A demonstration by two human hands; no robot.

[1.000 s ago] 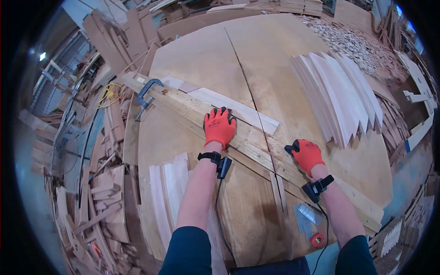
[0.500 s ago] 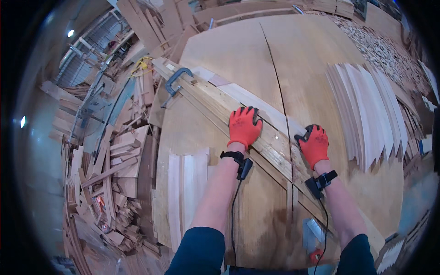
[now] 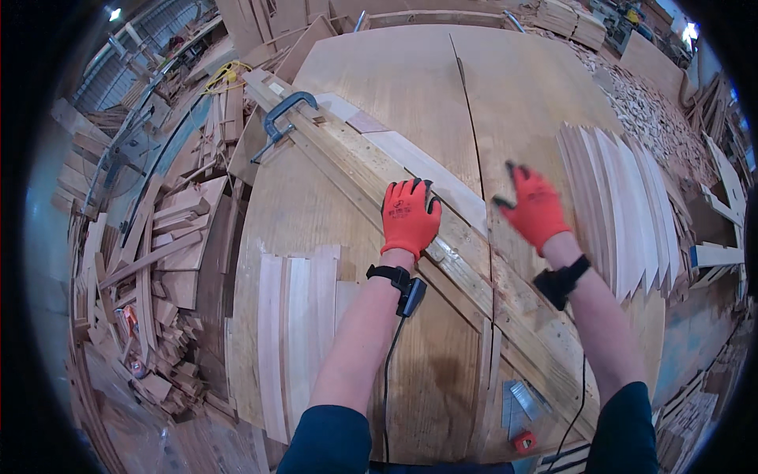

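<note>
While my left hand [image 3: 410, 217] lies on the long plank [image 3: 359, 162], I can't tell if it grips; the pale board [image 3: 444, 184] runs lengthwise along the plank's far edge, nearer that hand than my spread, empty right hand [image 3: 539, 209].

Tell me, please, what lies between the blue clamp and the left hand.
The head view shows a stretch of the long wooden beam between them.
</note>
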